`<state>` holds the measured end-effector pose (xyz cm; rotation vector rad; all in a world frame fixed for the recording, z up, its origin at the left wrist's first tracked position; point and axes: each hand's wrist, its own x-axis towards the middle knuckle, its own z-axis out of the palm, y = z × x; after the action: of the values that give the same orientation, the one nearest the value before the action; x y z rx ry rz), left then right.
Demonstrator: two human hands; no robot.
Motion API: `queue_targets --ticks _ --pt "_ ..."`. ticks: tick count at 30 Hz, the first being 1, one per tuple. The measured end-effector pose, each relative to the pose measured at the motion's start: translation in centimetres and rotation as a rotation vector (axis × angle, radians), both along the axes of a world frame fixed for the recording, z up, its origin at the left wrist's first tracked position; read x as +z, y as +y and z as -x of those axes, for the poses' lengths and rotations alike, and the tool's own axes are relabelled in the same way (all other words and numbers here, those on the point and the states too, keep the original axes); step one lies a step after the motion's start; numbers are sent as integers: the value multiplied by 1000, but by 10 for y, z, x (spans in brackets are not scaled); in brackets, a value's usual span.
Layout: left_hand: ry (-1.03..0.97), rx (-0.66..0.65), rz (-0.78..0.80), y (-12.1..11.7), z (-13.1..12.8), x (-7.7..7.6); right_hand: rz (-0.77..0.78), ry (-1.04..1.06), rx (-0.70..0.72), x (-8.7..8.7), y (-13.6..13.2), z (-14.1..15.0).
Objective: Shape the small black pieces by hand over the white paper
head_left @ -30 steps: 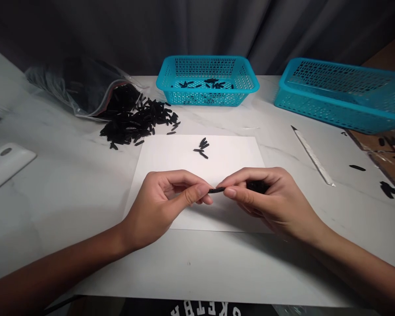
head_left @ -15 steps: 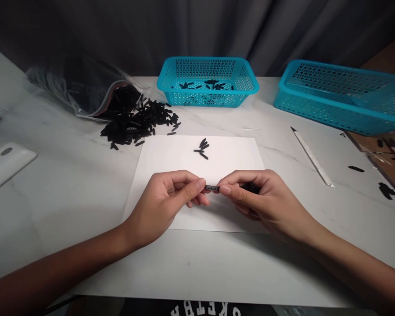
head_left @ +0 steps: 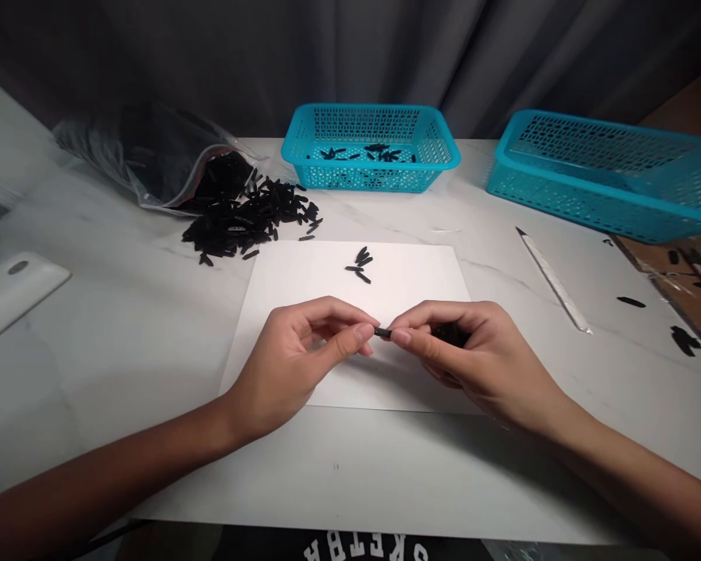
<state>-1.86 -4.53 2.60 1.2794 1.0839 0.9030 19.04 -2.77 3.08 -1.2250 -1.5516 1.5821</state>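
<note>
A small, narrow black piece [head_left: 382, 333] is pinched at its two ends, over the sheet of white paper [head_left: 286, 280]. My left hand [head_left: 304, 354] is closed on the left end with thumb and forefinger. My right hand [head_left: 467, 347] grips the right end the same way, and more black pieces [head_left: 451, 333] are tucked in its palm. Beyond my hands, several loose black pieces [head_left: 361, 266] lie on the paper. What kind of part they are, I cannot make out.
Back left, a clear zip bag [head_left: 152, 160] spills a heap of black pieces [head_left: 245, 218]. One blue basket [head_left: 371, 181] holds some pieces; another blue basket [head_left: 584, 204] stands right. A white-wrapped pencil-like stick [head_left: 552, 279], stray black pieces [head_left: 685, 340] and a white plastic object [head_left: 20, 292] lie around.
The piece between my fingertips turned to show a face with small holes half a second ago, then turned again. Both hands stay over the paper, with small finger shifts.
</note>
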Motion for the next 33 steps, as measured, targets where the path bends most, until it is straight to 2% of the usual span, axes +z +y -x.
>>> queue_targets --ticks 4,11,21,24,28,30,33 --pt "-15 -3 -19 -2 -1 2 2 9 -7 -1 -1 0" --pt "-50 -11 9 -2 1 0 93 59 16 -4 -2 -2" --pt "13 -4 -61 -2 1 -1 60 67 -3 -5 -4 -2" --pt "88 55 -98 -1 2 -4 71 36 -102 -8 1 -2" --pt "162 101 -118 0 3 -10 221 100 -324 -12 16 -5" --pt "181 98 -144 1 2 -12 303 161 -328 -13 22 -7" --pt "236 73 -255 0 1 -13 384 225 -253 -11 22 -7"
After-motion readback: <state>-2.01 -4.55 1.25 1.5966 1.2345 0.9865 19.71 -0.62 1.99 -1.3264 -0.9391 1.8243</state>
